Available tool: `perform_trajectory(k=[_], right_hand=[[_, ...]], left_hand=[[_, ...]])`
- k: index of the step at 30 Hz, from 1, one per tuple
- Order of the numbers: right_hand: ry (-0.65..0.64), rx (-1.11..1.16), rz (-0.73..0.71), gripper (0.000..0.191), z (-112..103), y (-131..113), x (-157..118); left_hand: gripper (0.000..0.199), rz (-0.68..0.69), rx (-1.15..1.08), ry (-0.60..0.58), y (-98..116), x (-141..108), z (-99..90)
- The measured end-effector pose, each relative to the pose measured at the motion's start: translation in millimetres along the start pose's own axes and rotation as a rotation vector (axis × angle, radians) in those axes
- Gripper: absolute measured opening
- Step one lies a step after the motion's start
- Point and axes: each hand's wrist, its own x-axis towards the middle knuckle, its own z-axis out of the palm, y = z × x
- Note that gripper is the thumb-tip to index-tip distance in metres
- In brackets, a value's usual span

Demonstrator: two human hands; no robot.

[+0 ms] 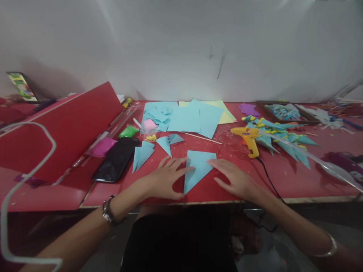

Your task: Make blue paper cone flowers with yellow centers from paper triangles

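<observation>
A folded light-blue paper (198, 166), pointed at its lower left, lies on the red tabletop near the front edge. My left hand (167, 177) rests at its left side with the fingers spread, the fingertips on or beside the paper. From the right, my right hand (234, 177) touches the paper's upper right corner with its fingers apart. Folded blue paper pieces (141, 155) lie beyond my left hand, and another folded piece (166, 145) sits just right of them. Flat blue sheets (185, 118) lie farther back.
A black phone (116, 160) and a pink packet (102, 146) are at the left, beside a tilted red board (70, 128). A yellow glue gun (249, 141), its cord running over the front edge, stands by blue paper cones (292, 147). A tray (309, 119) is behind.
</observation>
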Motion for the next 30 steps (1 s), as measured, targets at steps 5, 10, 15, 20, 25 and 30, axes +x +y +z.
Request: perform_trajectory(k=[5,10,15,20,25,30], right_hand=[[-0.029,-0.169,0.000,0.036,5.4,-23.8,-3.3],[-0.055,-0.186,0.025,0.045,4.6,-53.8,-10.2],[-0.134,0.067,-0.018,0.033,-4.4,-64.5,-10.8],[-0.234,0.046,-0.090,0.065,-13.9,-32.0,-17.5],[-0.207,-0.145,-0.106,0.066,-7.5,-25.2,-21.1],[-0.102,-0.200,-0.111,0.043,-0.7,-48.6,-14.5]], left_hand=[[0.067,0.046,0.053,0.134,23.7,-3.1,10.9],[0.061,-0.013,0.115,0.244,42.1,-4.5,28.7],[0.060,0.020,0.085,0.206,46.0,-2.6,33.1],[0.045,0.082,0.155,0.208,40.6,-5.0,29.0],[0.039,0.127,0.202,0.272,44.5,-7.9,26.0],[0.023,0.163,0.215,0.277,41.8,-13.7,28.5]])
